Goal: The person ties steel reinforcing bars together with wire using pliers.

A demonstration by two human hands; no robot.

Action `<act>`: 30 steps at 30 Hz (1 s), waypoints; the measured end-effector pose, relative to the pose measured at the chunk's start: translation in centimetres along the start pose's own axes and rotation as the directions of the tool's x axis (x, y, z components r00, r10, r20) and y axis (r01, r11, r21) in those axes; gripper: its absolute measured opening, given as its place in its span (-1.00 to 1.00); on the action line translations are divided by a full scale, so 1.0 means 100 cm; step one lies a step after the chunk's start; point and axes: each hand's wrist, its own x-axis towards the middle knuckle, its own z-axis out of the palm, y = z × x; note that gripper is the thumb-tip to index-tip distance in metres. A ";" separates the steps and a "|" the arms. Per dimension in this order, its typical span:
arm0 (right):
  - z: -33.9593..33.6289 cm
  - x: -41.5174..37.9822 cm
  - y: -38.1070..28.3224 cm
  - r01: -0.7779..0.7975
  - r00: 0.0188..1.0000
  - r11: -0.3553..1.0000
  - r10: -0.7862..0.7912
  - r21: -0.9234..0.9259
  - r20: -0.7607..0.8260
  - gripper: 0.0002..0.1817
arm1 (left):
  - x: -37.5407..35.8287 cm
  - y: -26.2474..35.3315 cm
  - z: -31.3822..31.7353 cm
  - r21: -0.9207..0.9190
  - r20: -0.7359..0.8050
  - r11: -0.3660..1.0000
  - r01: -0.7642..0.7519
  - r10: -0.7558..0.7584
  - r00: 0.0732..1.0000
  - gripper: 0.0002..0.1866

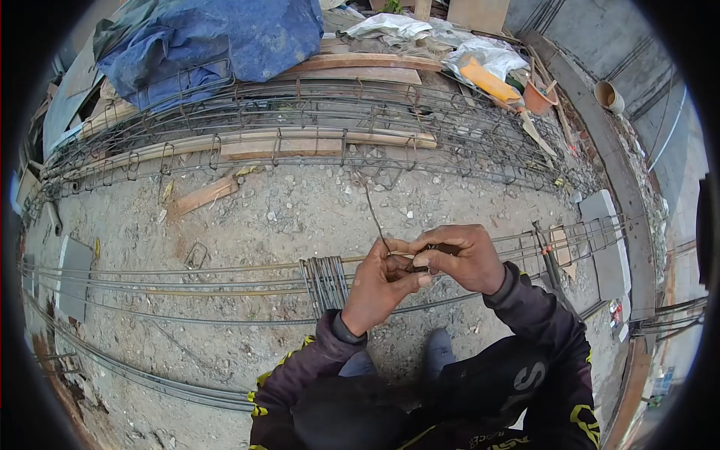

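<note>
A thin dark piece of tie wire [373,212] sticks up from between the fingers of my left hand [375,289], which is closed on it. My right hand [469,259] is also closed, its thumb and fingers pinched close to the left fingertips around the wire's lower part. The exact grip there is partly hidden by the fingers. Below and left of my hands, a bundle of steel stirrups [325,283] hangs around several long rebars [187,283], which run across the ground.
Assembled rebar cages [300,157] lie beyond my hands, with wooden planks among them. A blue tarp [217,45] covers a pile at the back. Bolt cutters [551,262] lean at the right near a grey block [606,244]. Another grey block [73,277] supports the bars at left.
</note>
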 end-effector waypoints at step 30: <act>-0.081 -0.117 0.117 0.376 0.926 0.927 -0.376 0.008 0.031 -0.68 | 0.006 -0.065 0.085 0.173 0.159 0.911 0.375 -0.401 0.902 -0.64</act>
